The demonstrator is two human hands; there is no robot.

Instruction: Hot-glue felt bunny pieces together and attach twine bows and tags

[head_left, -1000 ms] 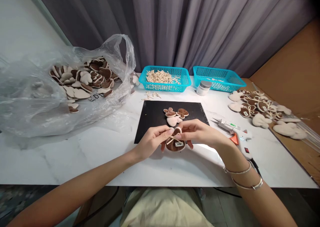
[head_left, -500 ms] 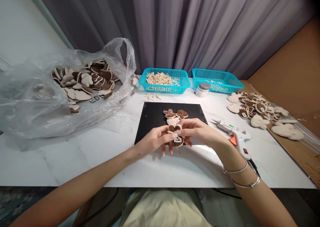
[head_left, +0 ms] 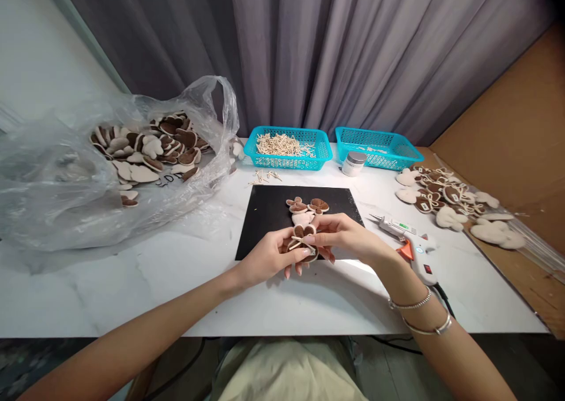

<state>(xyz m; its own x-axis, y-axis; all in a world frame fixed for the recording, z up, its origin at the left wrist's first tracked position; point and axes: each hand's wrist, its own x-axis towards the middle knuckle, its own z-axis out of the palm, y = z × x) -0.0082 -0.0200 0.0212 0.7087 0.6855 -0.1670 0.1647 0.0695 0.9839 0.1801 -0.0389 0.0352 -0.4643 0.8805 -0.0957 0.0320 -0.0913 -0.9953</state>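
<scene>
- Where both hands meet over the near edge of the black mat (head_left: 265, 224), they pinch 1 brown felt ear-shaped piece (head_left: 301, 243) between them, held just above the table (head_left: 132, 271).
- Across that piece lies a cream string bow (head_left: 300, 241), and a small white label sits at its lower right; whatever is printed on the label is too small to read.
- Coming in from the lower left with the forearm stretched out, the left hand (head_left: 269, 258) grips the piece's left side, thumb on top and fingers curled beneath.
- From the right, the right hand (head_left: 346, 236) is closed on the piece's right edge with its fingertips; 2 silver bracelets (head_left: 419, 314) ring that wrist.
- Just behind the held piece, 3 more felt pieces (head_left: 304, 208) rest on the mat.
- Right of the mat lies a white glue gun (head_left: 408, 236) with an orange trigger and a green sticker whose print I cannot read.
- At the far edge stand 2 turquoise baskets (head_left: 379, 148), the left 1 full of cream bows, with a small silver-lidded jar (head_left: 354, 163) between them.
- On the left, a clear plastic bag (head_left: 66, 183) holds many felt pieces and shows dark lettering that is illegible.
- Finished pieces with bows (head_left: 441, 192) are heaped at the right.
</scene>
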